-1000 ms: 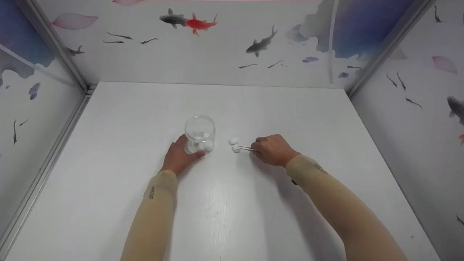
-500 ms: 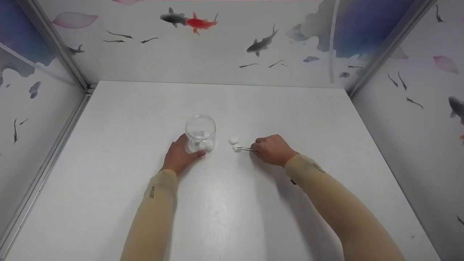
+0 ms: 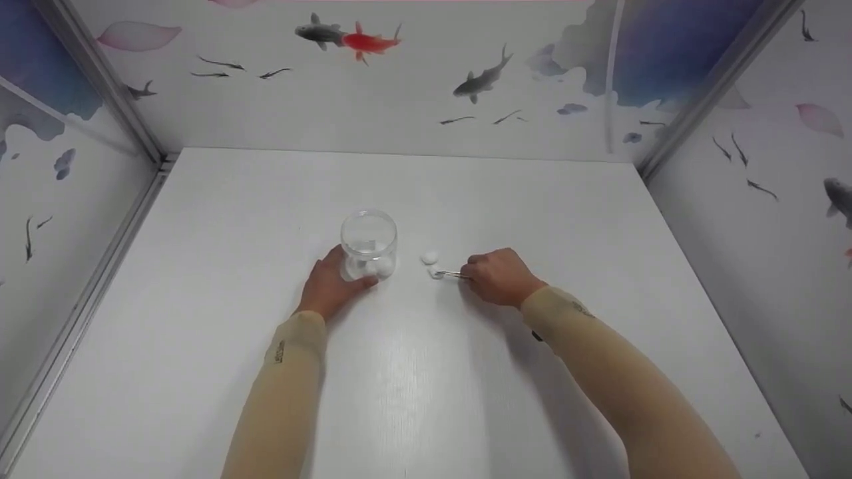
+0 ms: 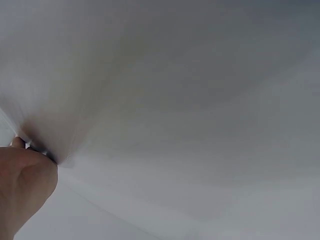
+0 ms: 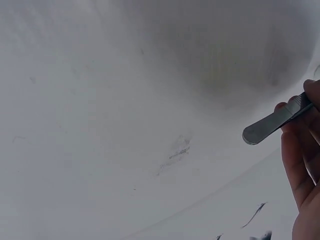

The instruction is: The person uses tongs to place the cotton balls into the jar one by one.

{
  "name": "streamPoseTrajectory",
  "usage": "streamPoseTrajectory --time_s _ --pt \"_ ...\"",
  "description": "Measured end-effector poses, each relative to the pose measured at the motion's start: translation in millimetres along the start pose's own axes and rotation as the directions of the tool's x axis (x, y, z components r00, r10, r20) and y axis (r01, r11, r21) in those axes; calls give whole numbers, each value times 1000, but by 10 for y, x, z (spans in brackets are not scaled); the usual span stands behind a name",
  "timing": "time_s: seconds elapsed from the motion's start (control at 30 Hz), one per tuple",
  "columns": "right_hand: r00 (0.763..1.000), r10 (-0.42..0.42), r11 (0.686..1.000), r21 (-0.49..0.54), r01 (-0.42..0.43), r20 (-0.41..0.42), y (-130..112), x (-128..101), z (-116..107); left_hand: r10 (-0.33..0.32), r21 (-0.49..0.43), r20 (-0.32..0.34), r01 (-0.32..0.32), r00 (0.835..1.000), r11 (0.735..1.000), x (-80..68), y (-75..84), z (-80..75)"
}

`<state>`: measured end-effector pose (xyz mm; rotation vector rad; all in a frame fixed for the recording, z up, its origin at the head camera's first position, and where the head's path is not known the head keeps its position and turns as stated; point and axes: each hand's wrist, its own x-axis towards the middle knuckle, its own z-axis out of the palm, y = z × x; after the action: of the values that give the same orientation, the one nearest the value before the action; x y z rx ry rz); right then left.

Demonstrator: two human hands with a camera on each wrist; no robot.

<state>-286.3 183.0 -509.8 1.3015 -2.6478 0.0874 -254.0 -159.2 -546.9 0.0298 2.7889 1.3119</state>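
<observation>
gripping a pair of slim metal tweezers (image 3: 451, 273), the right hand (image 3: 500, 276) sets their tips on a small white cotton ball (image 3: 436, 272) on the white table (image 3: 200, 279).
the right fingers are curled round the tweezers, whose rounded back end shows in the right wrist view; a second white cotton ball (image 3: 430, 257) lies just beyond the first, both between the two hands. to the left, the left hand (image 3: 328, 287) curls its fingers round the base of an upright clear round jar (image 3: 368, 245) with cotton balls inside. fish-patterned walls (image 3: 426, 73) stand at the far side.
</observation>
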Motion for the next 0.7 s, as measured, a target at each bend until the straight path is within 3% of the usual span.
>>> streamPoseTrajectory --time_s 0.27,0.7 --pt "999 -4 1000 -1 4 -55 49 -65 -10 -4 14 8 3 1000 1000 -1 -1 -4" --pt "998 26 1000 1 -26 -48 97 -100 -51 6 19 0 -6 1000 1000 -1 11 1"
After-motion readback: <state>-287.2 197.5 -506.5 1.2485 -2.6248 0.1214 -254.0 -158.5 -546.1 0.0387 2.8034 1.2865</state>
